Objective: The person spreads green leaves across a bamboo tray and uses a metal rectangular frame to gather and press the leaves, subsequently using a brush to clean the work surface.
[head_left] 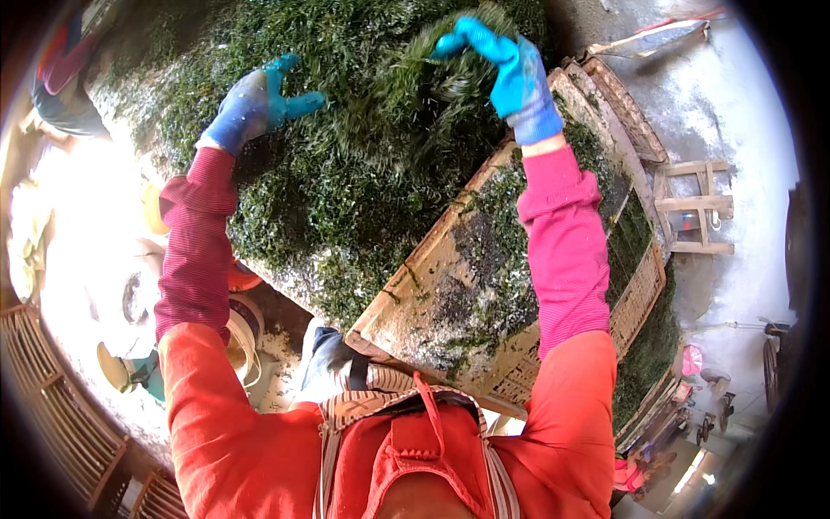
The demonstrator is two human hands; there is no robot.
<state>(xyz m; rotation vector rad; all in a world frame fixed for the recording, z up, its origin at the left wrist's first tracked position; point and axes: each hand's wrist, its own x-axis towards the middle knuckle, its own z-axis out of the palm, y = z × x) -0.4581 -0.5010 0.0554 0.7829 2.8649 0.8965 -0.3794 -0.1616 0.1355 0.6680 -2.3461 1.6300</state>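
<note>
A large heap of dark green, stringy shredded leaves, flecked with white grains, fills the upper middle. My left hand, in a blue glove, is over the heap's left part with thumb and fingers spread, holding nothing. At the heap's upper right edge is my right hand, gloved in the same blue. Its fingers curve to the left, apart from the thumb, and no held thing shows in them. Just beneath those fingers, some of the green strands are blurred by motion.
A wooden-edged board strewn with green bits and white grains lies between my arms. Wooden frames and a small wooden stool stand at the right. Buckets are at the lower left, near a slatted wooden rack.
</note>
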